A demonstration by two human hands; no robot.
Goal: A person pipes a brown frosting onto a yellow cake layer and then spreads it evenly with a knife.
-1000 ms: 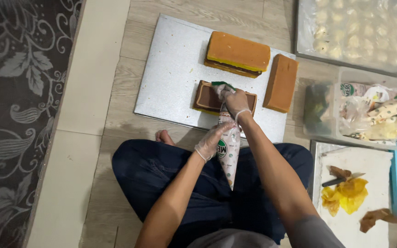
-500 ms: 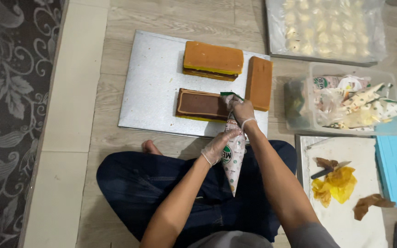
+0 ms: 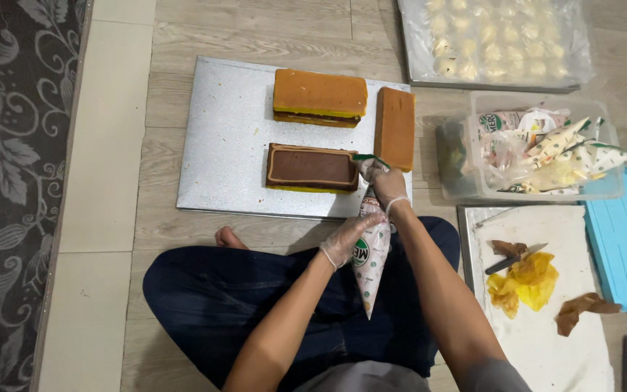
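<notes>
Both gloved hands hold the cone-shaped plastic piping bag [image 3: 371, 254] (right hand [image 3: 386, 185] nearer); the brown-topped rectangular cake slab [image 3: 312, 167] lies at ten o'clock, long axis left-right.

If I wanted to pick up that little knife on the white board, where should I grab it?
Probably by the dark handle of the small knife, the end toward the person's lap, coming from that near-left side. The shiny blade points up and right, away from you. It lies flat on the white cutting board, partly over the crumpled yellow wrapper, so pinching the handle from above looks easiest.
</notes>
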